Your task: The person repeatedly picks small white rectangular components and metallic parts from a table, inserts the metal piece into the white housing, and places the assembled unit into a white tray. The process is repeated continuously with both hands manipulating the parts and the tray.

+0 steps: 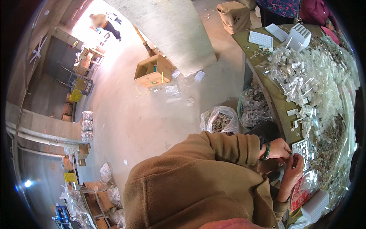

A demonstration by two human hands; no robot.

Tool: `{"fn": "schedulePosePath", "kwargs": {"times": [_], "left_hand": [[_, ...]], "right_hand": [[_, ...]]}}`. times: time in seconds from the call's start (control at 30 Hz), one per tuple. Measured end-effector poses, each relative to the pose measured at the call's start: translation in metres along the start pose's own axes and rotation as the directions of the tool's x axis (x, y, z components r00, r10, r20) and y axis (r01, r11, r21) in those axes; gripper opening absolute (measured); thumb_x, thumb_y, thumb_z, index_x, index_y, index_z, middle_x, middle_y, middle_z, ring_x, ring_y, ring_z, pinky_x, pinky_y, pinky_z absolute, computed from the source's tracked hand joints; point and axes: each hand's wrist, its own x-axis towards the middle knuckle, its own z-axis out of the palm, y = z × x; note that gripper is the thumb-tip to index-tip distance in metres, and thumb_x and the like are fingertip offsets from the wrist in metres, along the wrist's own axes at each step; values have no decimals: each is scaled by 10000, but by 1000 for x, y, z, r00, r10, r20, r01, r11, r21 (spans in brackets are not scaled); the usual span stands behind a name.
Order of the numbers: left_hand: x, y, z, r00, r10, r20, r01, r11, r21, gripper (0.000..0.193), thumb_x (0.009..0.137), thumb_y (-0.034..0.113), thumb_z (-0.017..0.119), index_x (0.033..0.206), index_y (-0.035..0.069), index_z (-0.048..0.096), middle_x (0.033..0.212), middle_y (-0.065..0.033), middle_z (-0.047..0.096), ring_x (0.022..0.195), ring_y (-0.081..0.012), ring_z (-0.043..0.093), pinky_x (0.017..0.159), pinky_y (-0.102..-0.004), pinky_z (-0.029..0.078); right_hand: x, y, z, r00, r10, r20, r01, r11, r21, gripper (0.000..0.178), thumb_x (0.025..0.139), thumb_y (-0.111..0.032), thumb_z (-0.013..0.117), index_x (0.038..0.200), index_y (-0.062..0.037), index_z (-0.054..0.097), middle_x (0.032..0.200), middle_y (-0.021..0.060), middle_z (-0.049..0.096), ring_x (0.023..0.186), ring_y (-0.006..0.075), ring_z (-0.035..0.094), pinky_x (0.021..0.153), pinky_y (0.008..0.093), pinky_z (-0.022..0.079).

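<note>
My left hand (279,148), with a dark green bangle at its wrist, reaches in from a brown sleeve. Its fingers are pinched together just above the fingers of my right hand (293,172), which are closed too. Their fingertips meet over the table's near edge. Whatever they hold is too small to make out. Right beside them lies a white tray (306,142) with rows of round spots. A red sheet or packet (298,198) is next to my right wrist. Small white cards (292,112) are scattered farther up the table.
Clear plastic bags (324,76) and heaps of small dark pieces (324,147) cover much of the table (249,42). Stacked white trays (315,206) stand near my right arm. A filled bag (220,121) and tub (256,107) sit beside the table. A cardboard box (152,78) stands farther off; people are at the back.
</note>
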Motion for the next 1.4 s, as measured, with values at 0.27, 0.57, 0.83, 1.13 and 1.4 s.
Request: {"fn": "schedulePosePath", "kwargs": {"times": [0.27, 0.57, 0.83, 1.13, 1.4], "left_hand": [[7, -9, -4, 1000, 25, 0, -25, 997, 70, 248, 818, 76, 662, 1033, -40, 703, 861, -72, 708, 714, -118, 656, 644, -242, 542], [20, -12, 2, 992, -50, -112, 27, 980, -196, 240, 857, 146, 676, 1008, -41, 684, 824, -88, 698, 699, -127, 658, 616, -243, 536], [7, 13, -15, 917, 236, -321, -214, 971, 102, 178, 891, 150, 606, 908, -16, 670, 795, -83, 686, 680, -133, 644, 585, -254, 519], [5, 4, -14, 959, 89, -269, -100, 995, -29, 186, 952, 188, 591, 1055, 40, 639, 942, -54, 700, 759, -71, 637, 620, -199, 513], [5, -5, -4, 968, 41, -249, -48, 999, -23, 204, 940, 184, 602, 1066, 29, 641, 921, -43, 699, 751, -69, 630, 632, -199, 498]], "right_hand": [[3, 18, -2, 965, 204, 166, -237, 948, 210, 119, 866, 3, 615, 984, 19, 610, 867, 143, 637, 782, 251, 638, 695, 352, 502], [8, 36, 0, 990, -18, -136, 31, 996, 89, 221, 898, 0, 589, 1108, 15, 655, 1028, 157, 673, 914, 308, 647, 814, 376, 508], [40, 32, 25, 967, -243, 74, 254, 907, -337, 379, 879, 0, 492, 1241, -29, 602, 1300, 158, 586, 1219, 354, 536, 1041, 452, 411], [18, 47, 11, 957, -285, -55, 255, 917, -305, 344, 784, -48, 556, 1118, -5, 624, 1208, 136, 620, 1177, 324, 558, 1015, 429, 429], [4, 49, 0, 965, -245, -94, 202, 923, -328, 271, 770, -84, 623, 1036, -80, 673, 1138, 88, 639, 1121, 292, 560, 969, 432, 442]]}}
